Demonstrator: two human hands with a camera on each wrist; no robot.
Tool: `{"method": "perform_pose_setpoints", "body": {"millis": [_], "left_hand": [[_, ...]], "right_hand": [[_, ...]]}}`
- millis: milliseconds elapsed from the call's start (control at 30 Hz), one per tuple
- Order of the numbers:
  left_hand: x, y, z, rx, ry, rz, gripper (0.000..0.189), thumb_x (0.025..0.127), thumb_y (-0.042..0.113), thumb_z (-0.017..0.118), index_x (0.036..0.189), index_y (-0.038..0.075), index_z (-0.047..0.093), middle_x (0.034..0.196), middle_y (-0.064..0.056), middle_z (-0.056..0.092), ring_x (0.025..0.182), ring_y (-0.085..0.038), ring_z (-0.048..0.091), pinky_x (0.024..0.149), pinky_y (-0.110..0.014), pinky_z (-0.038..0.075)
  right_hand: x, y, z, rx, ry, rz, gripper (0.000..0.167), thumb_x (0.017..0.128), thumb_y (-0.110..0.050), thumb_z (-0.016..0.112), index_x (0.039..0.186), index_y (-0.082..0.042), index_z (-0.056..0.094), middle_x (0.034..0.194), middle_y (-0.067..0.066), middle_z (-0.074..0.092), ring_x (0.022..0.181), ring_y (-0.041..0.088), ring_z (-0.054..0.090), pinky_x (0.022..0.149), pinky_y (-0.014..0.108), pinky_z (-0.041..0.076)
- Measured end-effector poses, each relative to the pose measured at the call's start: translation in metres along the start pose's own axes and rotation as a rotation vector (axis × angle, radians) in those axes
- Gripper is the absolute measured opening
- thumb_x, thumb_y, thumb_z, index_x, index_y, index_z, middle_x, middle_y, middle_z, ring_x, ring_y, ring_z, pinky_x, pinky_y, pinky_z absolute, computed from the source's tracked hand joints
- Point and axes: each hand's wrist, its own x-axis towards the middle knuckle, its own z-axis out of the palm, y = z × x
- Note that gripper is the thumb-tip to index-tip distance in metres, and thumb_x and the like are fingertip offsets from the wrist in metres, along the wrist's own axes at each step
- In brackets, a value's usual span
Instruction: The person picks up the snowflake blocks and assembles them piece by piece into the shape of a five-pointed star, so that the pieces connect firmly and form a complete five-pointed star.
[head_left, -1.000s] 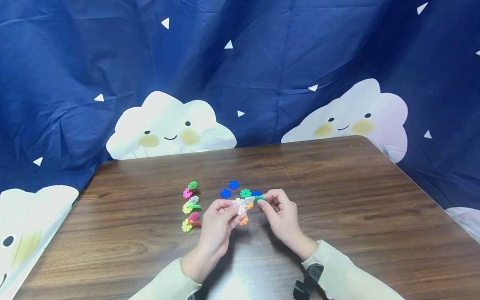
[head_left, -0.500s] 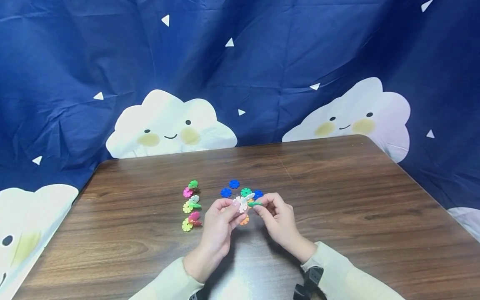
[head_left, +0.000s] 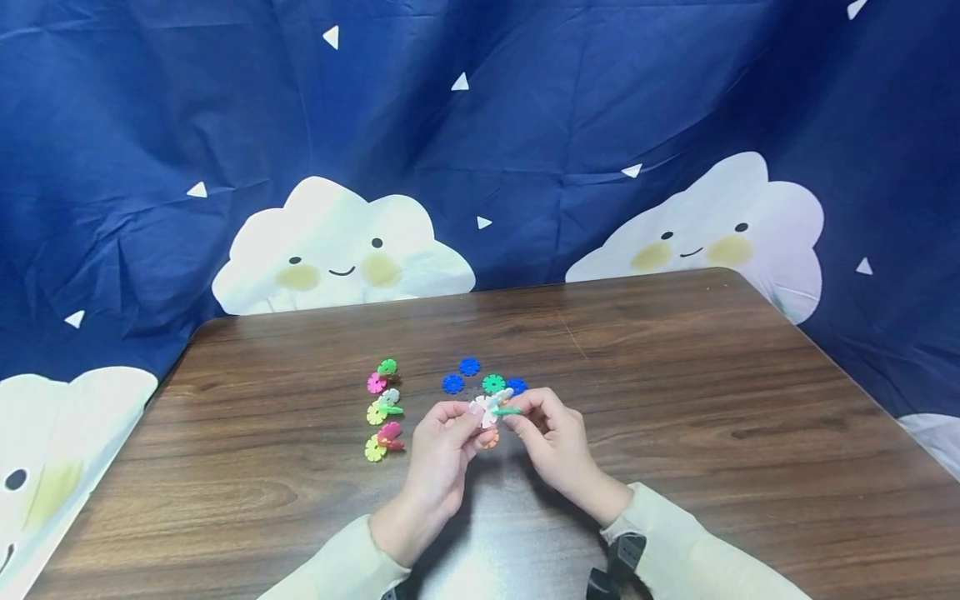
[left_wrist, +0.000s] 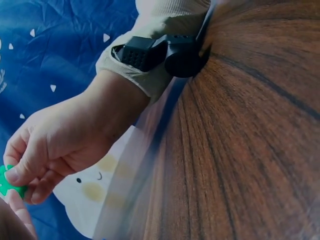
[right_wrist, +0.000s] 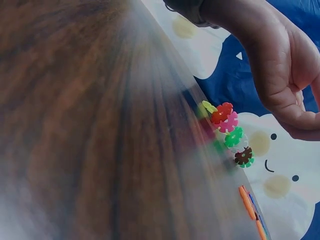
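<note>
In the head view my left hand (head_left: 438, 458) pinches a pair of joined white snowflake discs (head_left: 486, 410) between thumb and fingers, one disc angled against the other. My right hand (head_left: 558, 442) pinches a green snowflake disc (head_left: 508, 411) by its edge; it is seen nearly edge-on, right at the white discs. The left wrist view shows the right hand's thumb over the green disc, with part of the left hand's fingers (left_wrist: 19, 212) just below. In the right wrist view the left hand (right_wrist: 280, 65) is at the upper right, its fingertips cut off by the frame.
Loose blue discs (head_left: 453, 383), a green disc (head_left: 493, 384) and an orange disc (head_left: 492, 439) lie around and beneath the hands. To the left stand joined clusters: pink-green (head_left: 377, 382), yellow-white-green (head_left: 376, 412) and yellow-red (head_left: 375, 448). A cloud-print curtain (head_left: 525, 125) hangs behind the table (head_left: 675, 358).
My right hand has moved left with the green disc, bringing it up to the white discs. The left hand has stayed almost in place, holding the white pair.
</note>
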Motion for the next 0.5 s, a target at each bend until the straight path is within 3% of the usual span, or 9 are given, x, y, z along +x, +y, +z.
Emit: {"method": "perform_pose_setpoints", "body": {"millis": [200,500], "left_hand": [[-0.002,-0.003,0.000,0.001,0.014,-0.016,0.010,0.086,-0.004,0.056,0.083,0.002,0.049,0.075,-0.006,0.060,0.058,-0.007,0.061,0.060,-0.017,0.053],[-0.002,-0.006,-0.002,0.009,0.022,-0.013,0.012,0.086,-0.005,0.055,0.081,0.003,0.049,0.079,-0.007,0.060,0.059,-0.008,0.062,0.060,-0.018,0.054]], "right_hand": [[-0.001,-0.003,0.000,-0.027,0.014,0.003,0.030,0.062,0.023,0.068,0.078,0.001,0.055,0.068,0.015,0.063,0.058,0.001,0.051,0.045,0.014,0.042],[0.010,-0.030,-0.001,-0.018,-0.006,0.019,0.027,0.064,0.022,0.067,0.076,0.003,0.053,0.065,0.016,0.061,0.054,0.001,0.046,0.042,0.014,0.038]]}}
